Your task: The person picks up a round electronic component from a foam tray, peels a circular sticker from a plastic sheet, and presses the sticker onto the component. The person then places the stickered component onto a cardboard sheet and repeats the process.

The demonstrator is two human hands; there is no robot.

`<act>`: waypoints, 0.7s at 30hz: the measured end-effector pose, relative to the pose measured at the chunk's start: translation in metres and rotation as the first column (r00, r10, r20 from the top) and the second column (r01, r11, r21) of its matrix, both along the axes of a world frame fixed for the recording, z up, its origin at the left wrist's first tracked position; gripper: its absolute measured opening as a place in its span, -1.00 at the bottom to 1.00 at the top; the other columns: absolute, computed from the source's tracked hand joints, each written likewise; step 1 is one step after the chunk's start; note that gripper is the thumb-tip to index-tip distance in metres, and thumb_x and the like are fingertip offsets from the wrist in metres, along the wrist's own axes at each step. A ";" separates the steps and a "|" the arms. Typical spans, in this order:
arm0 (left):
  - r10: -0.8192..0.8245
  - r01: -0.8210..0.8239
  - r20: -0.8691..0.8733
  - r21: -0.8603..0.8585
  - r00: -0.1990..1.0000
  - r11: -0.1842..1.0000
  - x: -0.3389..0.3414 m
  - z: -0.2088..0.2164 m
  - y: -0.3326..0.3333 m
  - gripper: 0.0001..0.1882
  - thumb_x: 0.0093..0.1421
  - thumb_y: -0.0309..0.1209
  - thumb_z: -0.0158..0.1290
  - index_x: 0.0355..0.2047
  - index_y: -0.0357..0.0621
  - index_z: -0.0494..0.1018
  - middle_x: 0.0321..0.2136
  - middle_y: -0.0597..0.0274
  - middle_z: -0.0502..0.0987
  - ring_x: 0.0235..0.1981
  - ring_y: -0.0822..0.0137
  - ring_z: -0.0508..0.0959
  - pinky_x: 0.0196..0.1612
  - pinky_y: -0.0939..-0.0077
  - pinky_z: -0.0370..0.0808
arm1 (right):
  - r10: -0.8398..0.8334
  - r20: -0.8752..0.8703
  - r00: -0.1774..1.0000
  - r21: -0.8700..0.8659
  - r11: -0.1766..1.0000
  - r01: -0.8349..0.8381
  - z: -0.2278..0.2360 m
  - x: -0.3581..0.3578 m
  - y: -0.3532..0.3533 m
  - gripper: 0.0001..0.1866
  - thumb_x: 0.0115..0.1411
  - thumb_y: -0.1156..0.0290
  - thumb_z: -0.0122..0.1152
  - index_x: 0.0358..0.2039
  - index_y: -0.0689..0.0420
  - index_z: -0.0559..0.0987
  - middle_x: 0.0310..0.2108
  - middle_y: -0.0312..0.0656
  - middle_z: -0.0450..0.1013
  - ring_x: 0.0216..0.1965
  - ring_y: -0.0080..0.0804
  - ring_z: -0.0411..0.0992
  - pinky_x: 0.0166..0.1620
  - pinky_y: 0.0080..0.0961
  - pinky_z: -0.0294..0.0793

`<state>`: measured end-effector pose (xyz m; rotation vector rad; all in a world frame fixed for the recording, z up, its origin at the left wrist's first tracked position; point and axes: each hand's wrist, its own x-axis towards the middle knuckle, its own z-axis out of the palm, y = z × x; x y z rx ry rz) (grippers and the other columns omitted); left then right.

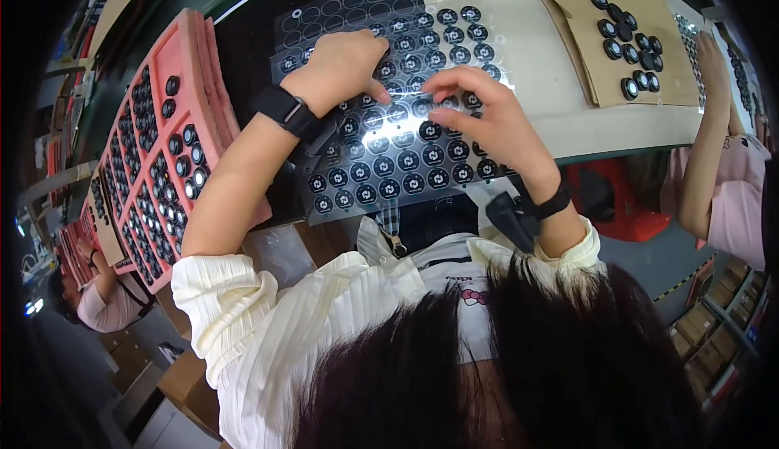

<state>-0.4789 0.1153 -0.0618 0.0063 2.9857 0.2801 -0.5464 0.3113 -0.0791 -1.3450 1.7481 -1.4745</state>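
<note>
A clear plastic sheet (381, 137) lies on the bench with rows of round black discs (414, 182) bearing pale marks. My left hand (345, 64) rests palm down over its upper left part. The left thumb stretches away from the other fingers, which bend down and are partly hidden; nothing shows in that hand. My right hand (487, 116) hovers over the right part of the sheet. Its thumb and forefinger curve toward each other with a gap between them and nothing visible there. Bright glare crosses the discs between both hands.
Left stands a stack of pink foam trays (191, 68) filled with round black parts. At the right, more such parts (625, 35) lie on a cardboard sheet (580, 35). A co-worker's arm (710, 116) reaches in at far right; another person (105, 295) sits far left.
</note>
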 end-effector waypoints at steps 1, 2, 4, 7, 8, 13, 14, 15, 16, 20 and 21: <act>-0.014 0.014 -0.010 0.001 1.000 1.000 -0.001 -0.002 -0.001 -0.57 -0.40 -0.20 0.23 -0.60 -0.18 0.30 -0.56 0.15 0.38 -0.43 0.11 0.42 -0.44 0.33 0.33 | -0.125 -0.056 0.991 -0.010 0.992 0.124 0.000 -0.001 0.004 -0.65 -0.19 0.51 0.21 -0.29 0.01 0.49 -0.54 -0.33 0.34 -0.44 -0.42 0.28 -0.28 -0.52 0.20; -0.022 0.022 -0.029 0.016 0.999 1.000 -0.001 -0.004 -0.002 -0.57 -0.40 -0.21 0.23 -0.60 -0.18 0.30 -0.56 0.15 0.37 -0.43 0.11 0.42 -0.45 0.33 0.32 | -0.138 -0.067 0.988 -0.011 0.990 0.138 -0.001 0.001 0.007 -0.65 -0.19 0.51 0.21 -0.29 0.01 0.49 -0.54 -0.33 0.34 -0.44 -0.42 0.28 -0.28 -0.52 0.20; -0.046 0.050 -0.077 0.054 0.996 0.997 -0.003 -0.006 -0.002 -0.58 -0.40 -0.21 0.23 -0.61 -0.18 0.29 -0.57 0.15 0.37 -0.44 0.11 0.41 -0.46 0.33 0.31 | -0.123 -0.254 0.959 0.052 0.989 0.140 -0.008 0.008 0.007 -0.55 -0.19 0.53 0.20 -0.19 -0.03 0.44 -0.53 -0.34 0.34 -0.43 -0.42 0.27 -0.23 -0.50 0.17; -0.022 0.027 -0.065 0.077 0.998 0.997 0.002 -0.003 -0.004 -0.58 -0.41 -0.22 0.23 -0.62 -0.17 0.28 -0.58 0.16 0.36 -0.45 0.11 0.41 -0.47 0.33 0.29 | -0.119 -0.349 0.929 0.084 0.984 0.157 -0.009 0.010 0.006 -0.48 -0.18 0.54 0.18 -0.12 -0.07 0.40 -0.54 -0.36 0.34 -0.41 -0.42 0.27 -0.20 -0.48 0.14; -0.037 0.044 -0.081 0.084 0.996 0.995 0.003 0.000 0.000 -0.58 -0.41 -0.22 0.23 -0.62 -0.17 0.28 -0.58 0.16 0.36 -0.45 0.11 0.41 -0.47 0.33 0.29 | -0.108 -0.336 0.936 0.072 0.988 0.140 -0.007 0.011 0.007 -0.46 -0.18 0.55 0.17 -0.10 -0.08 0.39 -0.54 -0.38 0.34 -0.40 -0.42 0.27 -0.18 -0.47 0.13; 0.024 -0.026 0.088 0.018 0.996 1.000 -0.006 0.012 0.005 -0.55 -0.45 -0.19 0.25 -0.60 -0.18 0.33 -0.56 0.14 0.38 -0.44 0.11 0.43 -0.41 0.33 0.35 | -0.114 -0.390 0.914 0.093 0.982 0.163 -0.011 0.008 0.007 -0.47 -0.17 0.53 0.17 -0.09 -0.09 0.38 -0.56 -0.40 0.34 -0.41 -0.42 0.28 -0.19 -0.47 0.13; 0.051 -0.054 0.119 0.023 0.992 0.998 -0.006 0.012 0.005 -0.56 -0.46 -0.20 0.25 -0.61 -0.17 0.33 -0.57 0.15 0.38 -0.45 0.11 0.43 -0.41 0.33 0.34 | -0.070 -0.349 0.934 0.103 0.988 0.113 -0.007 0.008 0.006 -0.46 -0.17 0.54 0.17 -0.09 -0.09 0.37 -0.56 -0.41 0.35 -0.41 -0.42 0.28 -0.18 -0.47 0.13; 0.078 -0.082 0.151 0.026 0.985 0.996 -0.008 0.012 0.004 -0.57 -0.46 -0.21 0.25 -0.63 -0.17 0.32 -0.58 0.15 0.38 -0.45 0.12 0.43 -0.42 0.34 0.34 | -0.025 -0.306 0.952 0.110 0.992 0.062 -0.002 0.007 0.007 -0.46 -0.16 0.54 0.17 -0.09 -0.09 0.37 -0.57 -0.41 0.35 -0.41 -0.42 0.28 -0.17 -0.47 0.13; 0.071 -0.076 0.148 0.024 0.986 0.997 -0.008 0.009 0.002 -0.57 -0.46 -0.21 0.25 -0.63 -0.17 0.32 -0.58 0.15 0.38 -0.45 0.12 0.43 -0.42 0.34 0.34 | 0.021 -0.260 0.965 0.115 0.993 0.009 0.002 0.007 0.008 -0.46 -0.16 0.54 0.17 -0.09 -0.09 0.36 -0.57 -0.41 0.35 -0.41 -0.42 0.29 -0.16 -0.47 0.12; 0.021 -0.017 0.100 -0.041 0.995 0.999 -0.014 0.002 0.000 -0.58 -0.47 -0.22 0.26 -0.66 -0.16 0.31 -0.61 0.18 0.37 -0.47 0.13 0.43 -0.43 0.34 0.34 | 0.029 -0.167 0.986 -0.071 0.997 -0.041 0.019 0.012 0.020 -0.45 -0.17 0.54 0.18 -0.09 -0.04 0.34 -0.57 -0.40 0.34 -0.40 -0.42 0.30 -0.12 -0.47 0.13; 0.009 -0.005 0.111 -0.039 0.994 0.999 -0.015 0.006 0.002 -0.59 -0.45 -0.23 0.26 -0.66 -0.16 0.32 -0.60 0.17 0.38 -0.46 0.13 0.44 -0.43 0.35 0.35 | 0.020 -0.166 0.986 -0.076 0.997 -0.033 0.023 0.009 0.025 -0.45 -0.17 0.54 0.18 -0.09 -0.04 0.34 -0.57 -0.40 0.34 -0.40 -0.42 0.30 -0.12 -0.47 0.13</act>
